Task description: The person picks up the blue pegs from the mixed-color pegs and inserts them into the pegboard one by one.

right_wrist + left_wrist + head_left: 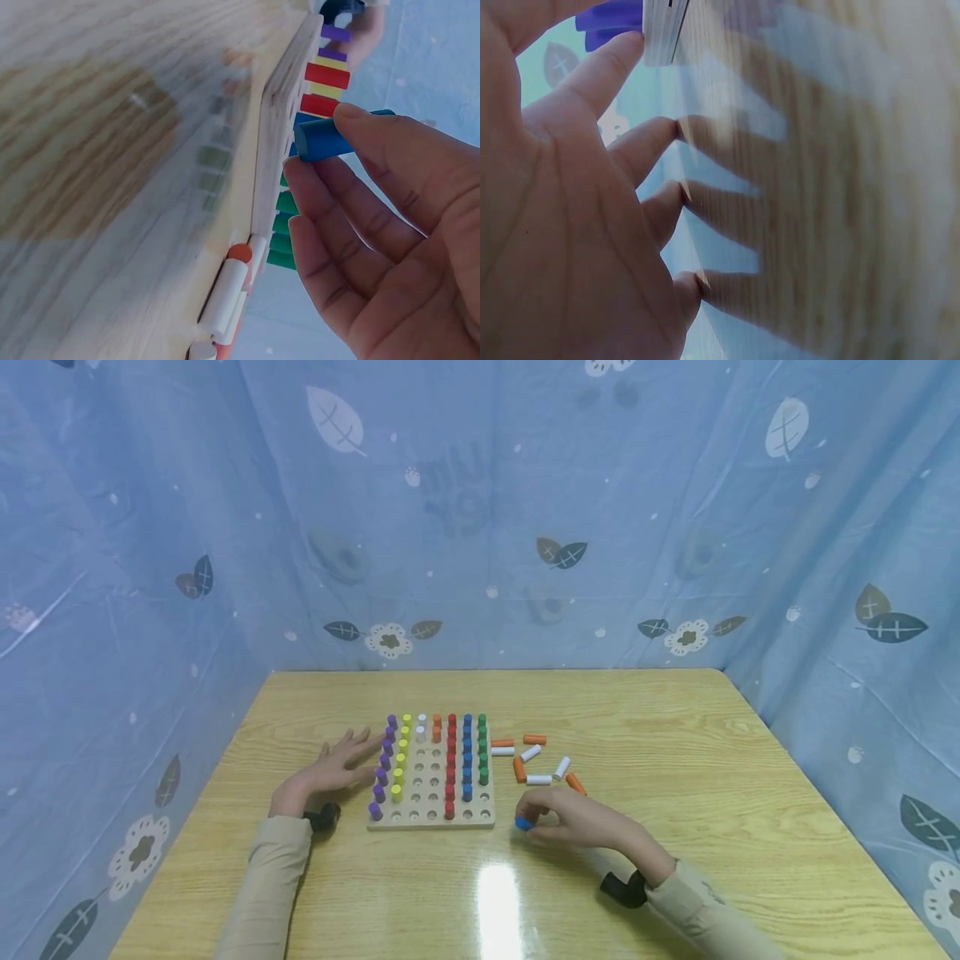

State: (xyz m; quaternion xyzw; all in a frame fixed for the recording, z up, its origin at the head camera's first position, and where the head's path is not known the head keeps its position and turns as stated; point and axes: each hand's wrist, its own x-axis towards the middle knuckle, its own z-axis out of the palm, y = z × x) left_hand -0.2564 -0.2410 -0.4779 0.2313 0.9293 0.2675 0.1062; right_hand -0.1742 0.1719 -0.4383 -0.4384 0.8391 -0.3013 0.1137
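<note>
Between thumb and fingertips my right hand (573, 818) pinches a blue peg (324, 139), held just off the front right corner of a wooden pegboard (431, 824). The board carries columns of purple, yellow, white, orange, red, blue and green pegs. Purple and red columns run down to the front row. White and orange columns have pegs only at the back, with bare holes in front. My left hand (333, 772) lies with fingers spread at the board's left edge. In the left wrist view its fingertips touch the table, and one finger (619, 60) reaches the board's side.
Loose white pegs (538, 780) and orange pegs (576, 783) lie scattered on the table right of the board, beyond my right hand. A blue patterned curtain (487, 527) hangs around the back and sides of the wooden table (637, 718).
</note>
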